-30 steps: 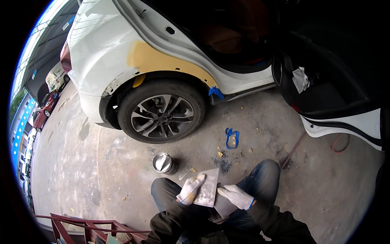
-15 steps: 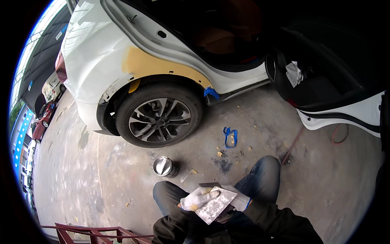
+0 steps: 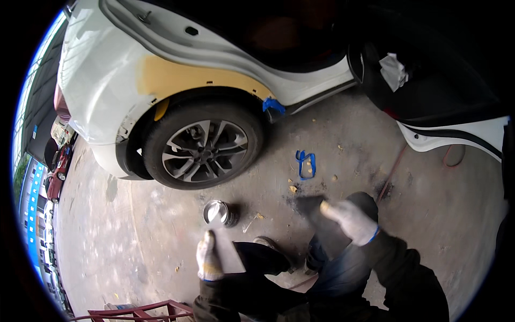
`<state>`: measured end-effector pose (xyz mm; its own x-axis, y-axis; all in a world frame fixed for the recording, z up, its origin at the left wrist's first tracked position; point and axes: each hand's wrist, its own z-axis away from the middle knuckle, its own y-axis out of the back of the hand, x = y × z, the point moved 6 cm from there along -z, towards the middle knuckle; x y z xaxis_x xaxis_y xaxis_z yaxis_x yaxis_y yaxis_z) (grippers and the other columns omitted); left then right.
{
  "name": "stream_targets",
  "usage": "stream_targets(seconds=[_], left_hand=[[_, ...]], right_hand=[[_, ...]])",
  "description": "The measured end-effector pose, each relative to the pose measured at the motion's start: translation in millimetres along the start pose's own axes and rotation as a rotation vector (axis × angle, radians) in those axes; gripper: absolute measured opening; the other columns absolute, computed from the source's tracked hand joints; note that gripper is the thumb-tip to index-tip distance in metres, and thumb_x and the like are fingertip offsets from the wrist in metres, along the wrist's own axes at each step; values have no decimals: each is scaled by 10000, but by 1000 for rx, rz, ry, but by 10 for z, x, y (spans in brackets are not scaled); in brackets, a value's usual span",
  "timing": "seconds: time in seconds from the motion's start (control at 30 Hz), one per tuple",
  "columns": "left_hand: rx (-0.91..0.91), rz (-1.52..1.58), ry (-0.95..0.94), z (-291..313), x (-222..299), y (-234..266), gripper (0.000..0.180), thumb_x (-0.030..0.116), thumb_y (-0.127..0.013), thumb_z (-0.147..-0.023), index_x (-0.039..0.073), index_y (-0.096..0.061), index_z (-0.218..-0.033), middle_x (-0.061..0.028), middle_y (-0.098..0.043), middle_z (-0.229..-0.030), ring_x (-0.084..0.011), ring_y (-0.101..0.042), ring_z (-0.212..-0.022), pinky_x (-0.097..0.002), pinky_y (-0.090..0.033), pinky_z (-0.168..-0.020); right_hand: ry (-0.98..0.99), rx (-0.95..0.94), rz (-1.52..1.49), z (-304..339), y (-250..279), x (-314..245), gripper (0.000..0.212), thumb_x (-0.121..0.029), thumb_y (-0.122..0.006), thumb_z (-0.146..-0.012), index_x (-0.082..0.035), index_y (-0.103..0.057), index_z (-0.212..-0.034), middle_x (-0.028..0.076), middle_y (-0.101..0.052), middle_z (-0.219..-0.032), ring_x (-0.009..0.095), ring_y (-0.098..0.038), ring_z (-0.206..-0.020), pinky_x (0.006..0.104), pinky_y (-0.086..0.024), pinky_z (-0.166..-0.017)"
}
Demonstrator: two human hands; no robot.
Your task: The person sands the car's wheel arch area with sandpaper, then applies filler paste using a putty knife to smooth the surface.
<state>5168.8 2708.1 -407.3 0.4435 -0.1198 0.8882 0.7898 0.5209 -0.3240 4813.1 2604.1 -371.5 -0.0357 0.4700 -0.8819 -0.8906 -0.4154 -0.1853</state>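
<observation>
Both hands wear whitish work gloves. My left hand (image 3: 208,258) grips a pale grey sheet of sandpaper (image 3: 229,251) by its edge, over my lap. To the right, my right hand (image 3: 353,221) is raised above my knee and pinches a dark grey sheet of sandpaper (image 3: 325,225); motion smears this hand somewhat. Just beyond the pale sheet, an open metal can (image 3: 229,216) stands on the floor. Ahead is the white car's rear fender, with a tan smooth patch (image 3: 179,78) above the wheel (image 3: 205,154).
Blue masking tape (image 3: 274,105) sticks to the arch's lower end, and a blue strip (image 3: 307,165) lies on the floor among tan crumbs. The rear door (image 3: 456,137) hangs open at right, near a red hose (image 3: 455,155). A red metal frame (image 3: 142,311) lies lower left.
My hands have moved apart from over my lap, the left one leftward and the right one up and right, each with a sheet. The view has shifted slightly.
</observation>
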Motion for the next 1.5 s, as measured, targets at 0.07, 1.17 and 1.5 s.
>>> stream_targets(seconds=[0.07,1.17,1.5], left_hand=[[198,123,12,-92,-46,256,246,349,-609,-985,106,-644,-968,-19,-653,-803,-160,-637,-644,-257,-531,-563],[-72,904,194,-772,-400,559,329,422,-469,-971,112,-565,-916,-59,-523,-687,-207,-465,-472,-373,-381,-476],[-87,929,183,-765,-388,577,313,387,-516,-943,82,-585,-934,-101,-569,-743,-244,-511,-512,-393,-434,-524]], right_hand=[[45,238,-269,-111,315,-344,353,-360,-562,-1010,-59,-688,-875,-55,-618,-775,43,-541,-666,237,-430,-594],[139,194,-1032,-4255,672,0,512,-348,-616,-988,44,-545,-1310,122,-613,-1216,162,-617,-1062,254,-535,-886],[230,155,-1068,-4282,182,-88,413,-375,-588,-1004,14,-655,-1128,9,-643,-991,66,-583,-867,212,-486,-782]])
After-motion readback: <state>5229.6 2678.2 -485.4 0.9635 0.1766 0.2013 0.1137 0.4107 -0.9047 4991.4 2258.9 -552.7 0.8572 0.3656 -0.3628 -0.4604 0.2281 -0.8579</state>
